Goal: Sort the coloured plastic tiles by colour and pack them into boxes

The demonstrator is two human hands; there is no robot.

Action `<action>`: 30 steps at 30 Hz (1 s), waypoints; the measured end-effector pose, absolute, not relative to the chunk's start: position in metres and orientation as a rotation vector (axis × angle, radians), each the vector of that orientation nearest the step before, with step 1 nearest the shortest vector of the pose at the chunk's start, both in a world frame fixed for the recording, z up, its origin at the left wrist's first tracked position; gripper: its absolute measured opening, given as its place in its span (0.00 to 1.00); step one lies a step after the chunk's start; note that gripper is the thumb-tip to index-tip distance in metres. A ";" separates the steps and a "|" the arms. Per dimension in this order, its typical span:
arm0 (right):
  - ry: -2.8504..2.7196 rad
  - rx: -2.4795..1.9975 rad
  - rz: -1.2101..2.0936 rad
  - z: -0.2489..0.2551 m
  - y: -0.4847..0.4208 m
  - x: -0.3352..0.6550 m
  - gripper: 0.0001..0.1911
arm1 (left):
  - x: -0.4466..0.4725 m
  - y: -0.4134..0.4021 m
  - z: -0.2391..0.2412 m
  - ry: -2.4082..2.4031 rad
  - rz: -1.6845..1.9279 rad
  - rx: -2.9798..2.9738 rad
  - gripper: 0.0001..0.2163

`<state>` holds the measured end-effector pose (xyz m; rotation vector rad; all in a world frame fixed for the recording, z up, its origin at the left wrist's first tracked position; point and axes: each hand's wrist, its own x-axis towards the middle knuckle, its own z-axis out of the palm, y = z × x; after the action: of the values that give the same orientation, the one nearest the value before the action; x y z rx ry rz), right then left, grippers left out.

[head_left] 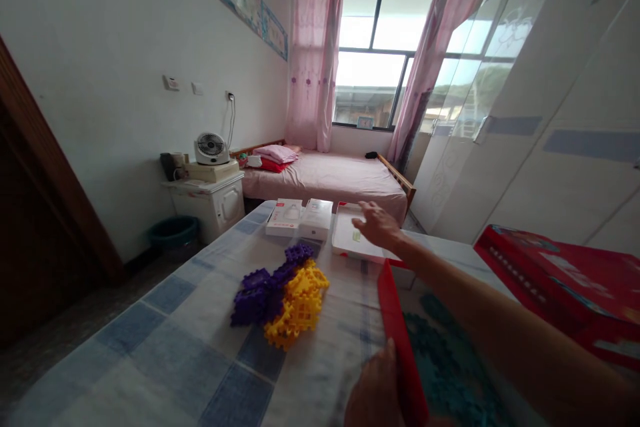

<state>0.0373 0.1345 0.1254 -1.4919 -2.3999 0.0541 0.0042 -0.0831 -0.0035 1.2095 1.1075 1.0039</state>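
My left hand (374,390) is at the near edge of the view, gripping the left wall of an open red box (400,333). Several dark teal plastic building pieces (445,360) lie inside the box. Stretched forward, my right hand (377,223) is over a shallow white tray (345,233) with red corners, its fingers apart and nothing in them; whether it touches the tray I cannot tell. Left of the box lie purple interlocking pieces (257,297) and yellow interlocking pieces (303,300), heaped together. My right forearm hides part of the box and the tray.
Two white cartons (285,217) stand side by side at the table's far edge. At the right lies a red printed box lid (565,280). A blue-and-white checked cloth (165,360) covers the table. Beyond are a bed (330,173) and a white cabinet (230,203) carrying a fan (211,147).
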 end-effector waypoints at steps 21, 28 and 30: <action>-1.356 -1.275 1.583 0.111 -0.030 0.209 0.30 | -0.020 -0.089 0.044 1.275 1.200 1.581 0.24; -1.856 -1.332 0.628 0.149 0.024 0.151 0.37 | -0.144 -0.061 0.029 2.292 1.348 1.861 0.26; -1.968 -1.370 0.429 0.152 0.035 0.129 0.38 | -0.168 -0.057 0.014 2.474 1.259 1.842 0.27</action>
<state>0.1289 0.0351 0.1525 -1.3701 -1.9685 0.4293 -0.1685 -0.0568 0.0139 1.8421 2.4740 1.2589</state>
